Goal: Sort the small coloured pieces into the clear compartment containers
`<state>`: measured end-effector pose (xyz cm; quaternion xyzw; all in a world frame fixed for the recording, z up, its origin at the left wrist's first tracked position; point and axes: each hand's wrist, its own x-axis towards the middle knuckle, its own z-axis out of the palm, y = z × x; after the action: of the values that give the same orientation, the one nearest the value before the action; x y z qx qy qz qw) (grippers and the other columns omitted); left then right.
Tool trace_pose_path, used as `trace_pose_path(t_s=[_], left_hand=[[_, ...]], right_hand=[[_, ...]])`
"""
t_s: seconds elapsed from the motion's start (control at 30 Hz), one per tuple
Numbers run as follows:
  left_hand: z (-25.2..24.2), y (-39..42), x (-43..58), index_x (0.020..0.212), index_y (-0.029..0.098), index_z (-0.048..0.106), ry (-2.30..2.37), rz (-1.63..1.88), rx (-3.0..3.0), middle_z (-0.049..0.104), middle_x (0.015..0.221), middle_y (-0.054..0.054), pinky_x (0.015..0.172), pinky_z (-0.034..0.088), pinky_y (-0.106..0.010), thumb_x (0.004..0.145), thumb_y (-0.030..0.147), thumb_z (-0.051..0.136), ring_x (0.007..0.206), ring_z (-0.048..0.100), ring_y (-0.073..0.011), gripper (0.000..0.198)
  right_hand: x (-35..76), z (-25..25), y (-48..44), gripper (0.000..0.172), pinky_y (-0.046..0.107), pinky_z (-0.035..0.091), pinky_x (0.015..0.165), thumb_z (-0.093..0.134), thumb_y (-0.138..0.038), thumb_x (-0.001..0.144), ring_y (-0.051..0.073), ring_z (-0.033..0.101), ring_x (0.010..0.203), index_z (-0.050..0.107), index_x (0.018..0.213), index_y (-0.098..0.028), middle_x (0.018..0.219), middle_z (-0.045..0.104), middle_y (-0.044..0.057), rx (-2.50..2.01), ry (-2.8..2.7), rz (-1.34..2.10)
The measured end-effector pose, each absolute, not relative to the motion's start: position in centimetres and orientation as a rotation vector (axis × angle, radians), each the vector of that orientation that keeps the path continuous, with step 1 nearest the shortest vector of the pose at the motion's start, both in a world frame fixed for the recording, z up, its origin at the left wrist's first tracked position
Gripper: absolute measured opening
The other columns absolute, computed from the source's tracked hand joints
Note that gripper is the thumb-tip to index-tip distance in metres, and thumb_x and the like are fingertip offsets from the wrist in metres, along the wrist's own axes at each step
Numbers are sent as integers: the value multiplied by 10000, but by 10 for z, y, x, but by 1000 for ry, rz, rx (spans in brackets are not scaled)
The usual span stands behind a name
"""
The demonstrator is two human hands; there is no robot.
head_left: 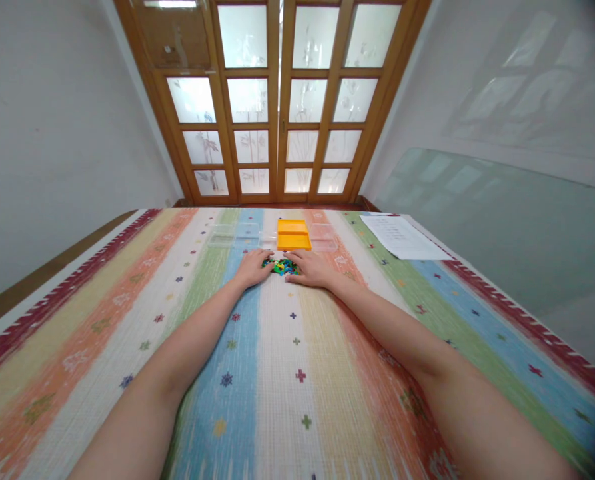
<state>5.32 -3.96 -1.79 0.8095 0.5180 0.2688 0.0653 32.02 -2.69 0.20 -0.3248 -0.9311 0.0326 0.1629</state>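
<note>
A small heap of bright little plastic pieces (283,267), mostly green, blue and yellow, lies on the striped tablecloth. My left hand (254,269) rests at the left side of the heap, its fingers apart and touching the edge pieces. On the opposite side, my right hand (312,269) curves around the heap with thumb and fingers spread. The pieces are too small for me to make out their exact kind. Just beyond the heap sits an orange-yellow plastic box (294,241) with a divider across it.
Clear plastic trays flank the orange-yellow box, one tray (234,235) at left and another (324,237) at right. Printed paper sheets (404,237) lie at the table's far right. A glass panel (502,227) leans by the right wall. Wooden doors (280,133) stand behind the table.
</note>
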Motion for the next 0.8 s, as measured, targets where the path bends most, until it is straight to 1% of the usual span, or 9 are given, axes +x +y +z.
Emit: trace_pose_path(t_s=[0.07,0.13,0.23,0.33,0.53,0.6,0.7,0.77,0.8], left_hand=[[-16,-41,53,1371,228,664,1505,811,2454,697,1327,-100,1100,454,-424,984,437,597,1232,619,-277,445],[-15,-43,52,1387,232,656,1470,798,2473,682,1352,-103,1107,446,-429,958,459,635,1246,610,-287,485],[-12,-46,52,1396,251,653,1485,740,2497,653,1389,-108,1132,422,-445,893,490,716,1285,586,-315,560],[-9,-50,53,1416,260,636,1515,702,2502,634,1404,-110,1141,410,-454,874,553,733,1302,570,-329,624],[-9,-56,65,1418,259,630,1577,717,2519,623,1379,-129,1125,402,-465,829,626,766,1279,559,-360,706],[-10,-56,69,1417,256,628,1624,717,2517,629,1355,-135,1109,409,-462,853,615,747,1268,560,-362,679],[-11,-55,72,1391,254,640,1666,706,2513,640,1333,-132,1093,416,-450,899,571,711,1253,562,-349,590],[-11,-54,71,1370,251,651,1657,707,2511,647,1323,-130,1089,419,-449,915,549,698,1245,566,-343,546],[-11,-53,71,1365,251,653,1650,711,2510,650,1317,-129,1090,420,-449,923,543,691,1243,568,-340,532]], right_hand=[[317,3,-27,808,510,446,1115,644,-700,937,368,564,1321,510,1557,-200,1456,601,188,-902,-2680,74],[315,4,-25,766,502,448,1096,658,-683,937,361,577,1284,544,1525,-205,1403,627,182,-887,-2680,65],[315,6,-20,652,465,473,1035,678,-630,948,339,608,1193,619,1438,-204,1311,656,170,-925,-2668,53],[316,6,-16,550,426,488,977,681,-587,962,314,619,1119,670,1361,-210,1225,664,152,-1008,-2633,46],[319,2,-11,473,393,483,956,682,-567,969,294,618,1086,717,1296,-227,1165,658,132,-1095,-2572,92],[322,2,-11,473,383,478,959,682,-551,974,286,616,1097,708,1320,-230,1188,656,127,-1078,-2570,115],[330,4,-12,560,380,478,951,714,-590,943,290,612,1115,676,1372,-232,1227,648,128,-1004,-2605,143],[334,5,-15,600,386,482,936,720,-627,925,299,614,1101,675,1367,-223,1214,653,135,-997,-2616,130],[334,5,-17,589,389,483,929,710,-632,932,302,617,1091,683,1349,-218,1197,658,139,-1021,-2606,111]])
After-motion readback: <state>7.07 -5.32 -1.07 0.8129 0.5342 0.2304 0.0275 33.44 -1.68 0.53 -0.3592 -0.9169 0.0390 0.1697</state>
